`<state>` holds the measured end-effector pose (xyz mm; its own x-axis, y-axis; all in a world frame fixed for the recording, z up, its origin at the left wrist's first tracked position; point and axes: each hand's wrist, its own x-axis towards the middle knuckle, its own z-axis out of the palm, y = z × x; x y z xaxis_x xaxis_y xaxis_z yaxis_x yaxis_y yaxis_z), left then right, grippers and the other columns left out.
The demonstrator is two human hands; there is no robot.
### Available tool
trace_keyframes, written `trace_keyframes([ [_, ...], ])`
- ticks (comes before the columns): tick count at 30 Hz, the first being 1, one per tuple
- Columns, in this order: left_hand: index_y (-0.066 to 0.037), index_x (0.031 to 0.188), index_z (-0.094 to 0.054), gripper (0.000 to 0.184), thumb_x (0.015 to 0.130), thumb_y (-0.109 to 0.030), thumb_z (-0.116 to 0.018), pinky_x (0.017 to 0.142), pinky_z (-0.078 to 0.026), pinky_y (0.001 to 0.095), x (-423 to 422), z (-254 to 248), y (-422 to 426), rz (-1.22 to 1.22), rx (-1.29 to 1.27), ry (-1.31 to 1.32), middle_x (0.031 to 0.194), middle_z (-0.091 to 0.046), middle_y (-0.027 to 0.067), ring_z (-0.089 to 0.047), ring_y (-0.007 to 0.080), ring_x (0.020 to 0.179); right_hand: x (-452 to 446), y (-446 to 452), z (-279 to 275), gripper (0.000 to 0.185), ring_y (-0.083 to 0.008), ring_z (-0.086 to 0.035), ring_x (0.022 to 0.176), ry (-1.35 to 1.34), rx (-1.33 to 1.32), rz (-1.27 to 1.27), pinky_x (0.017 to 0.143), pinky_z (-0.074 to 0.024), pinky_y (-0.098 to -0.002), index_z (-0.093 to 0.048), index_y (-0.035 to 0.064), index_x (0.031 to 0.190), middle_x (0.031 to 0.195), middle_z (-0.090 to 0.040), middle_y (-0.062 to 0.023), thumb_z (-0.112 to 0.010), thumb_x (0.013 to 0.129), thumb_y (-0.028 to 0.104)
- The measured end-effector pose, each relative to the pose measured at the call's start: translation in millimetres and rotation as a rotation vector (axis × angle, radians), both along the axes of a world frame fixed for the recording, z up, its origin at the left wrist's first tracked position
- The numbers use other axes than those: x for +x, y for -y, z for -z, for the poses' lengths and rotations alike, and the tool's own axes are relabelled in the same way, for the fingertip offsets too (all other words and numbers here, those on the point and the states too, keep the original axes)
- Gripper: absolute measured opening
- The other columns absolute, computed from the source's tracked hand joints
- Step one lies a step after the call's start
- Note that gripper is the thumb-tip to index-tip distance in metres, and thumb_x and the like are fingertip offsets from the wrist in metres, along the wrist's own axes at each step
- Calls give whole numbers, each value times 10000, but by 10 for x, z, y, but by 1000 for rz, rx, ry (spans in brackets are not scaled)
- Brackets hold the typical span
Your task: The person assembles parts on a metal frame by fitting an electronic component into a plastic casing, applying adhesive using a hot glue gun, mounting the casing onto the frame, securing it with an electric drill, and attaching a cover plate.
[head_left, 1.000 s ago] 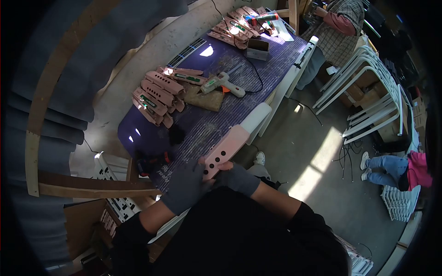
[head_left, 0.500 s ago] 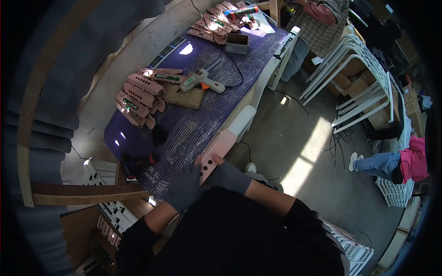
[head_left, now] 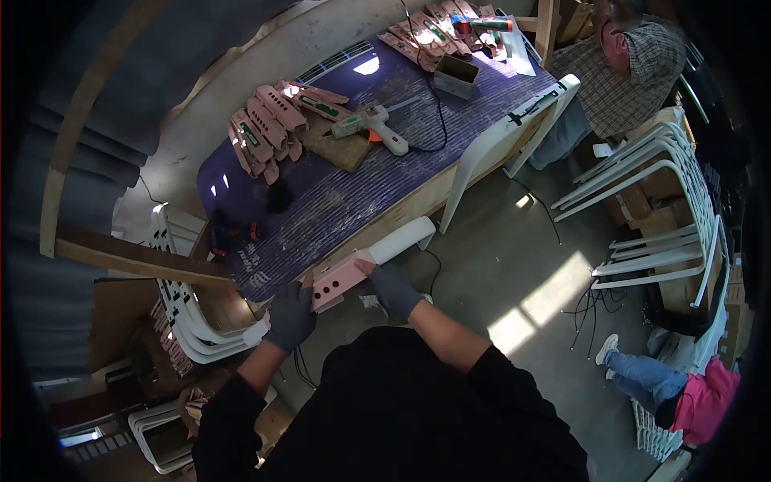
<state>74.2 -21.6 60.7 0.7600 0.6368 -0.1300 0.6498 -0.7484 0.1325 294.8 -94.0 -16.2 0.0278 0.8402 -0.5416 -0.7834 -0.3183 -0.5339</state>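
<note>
A pink cover (head_left: 341,281) with black round holes sits over a white curved tube (head_left: 404,239), just off the table's front edge. My left hand (head_left: 291,317), in a grey glove, grips the lower left end of the cover, thumb on top. Near the cover's right end, my right hand (head_left: 391,291) is closed on it, also gloved, with its thumb on the pink surface. The undersides of both grips are hidden. White, clear-looking scraps show beneath the cover.
On the purple table (head_left: 353,213) lie a glue gun (head_left: 373,128), several pink covers (head_left: 265,124), a small box (head_left: 456,76) and a power drill (head_left: 229,233). White frames (head_left: 683,185) stack at right. A person (head_left: 610,88) stands behind the table; another person (head_left: 707,398) is far right.
Both hands have moved the pink cover and white tube away from the table edge, and the tube's curved far end now shows. My hands are farther apart. The view has shifted.
</note>
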Motion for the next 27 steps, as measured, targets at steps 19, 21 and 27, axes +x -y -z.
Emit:
trace_keyframes([
  [19, -72, 1182, -510, 553, 667, -92, -711, 727, -469, 431, 120, -657, 625, 138, -92, 267, 932, -560, 127, -579, 324, 855, 433, 958, 55, 801, -360, -508, 1179, -502, 93, 976, 1035, -387, -462, -535, 48, 1266, 1249, -574, -169, -435, 857, 730],
  [21, -71, 1175, -510, 554, 659, -81, -712, 720, -465, 432, -106, -1024, 588, 129, -120, 289, 916, -555, 124, -575, 324, 839, 580, 1017, 41, 769, -362, -526, 1146, -371, -71, 1043, 1013, -410, -457, -543, 34, 1237, 1241, -575, -176, -416, 871, 698],
  [27, -32, 1166, -504, 593, 630, -63, -757, 781, -497, 395, -1260, -1975, -122, 34, -288, 627, 1026, -580, 155, -610, 283, 885, 1086, 1311, -708, 710, -363, -536, 1156, -249, 195, 1283, 1025, -405, -497, -523, -8, 1261, 1209, -590, -194, -454, 876, 584],
])
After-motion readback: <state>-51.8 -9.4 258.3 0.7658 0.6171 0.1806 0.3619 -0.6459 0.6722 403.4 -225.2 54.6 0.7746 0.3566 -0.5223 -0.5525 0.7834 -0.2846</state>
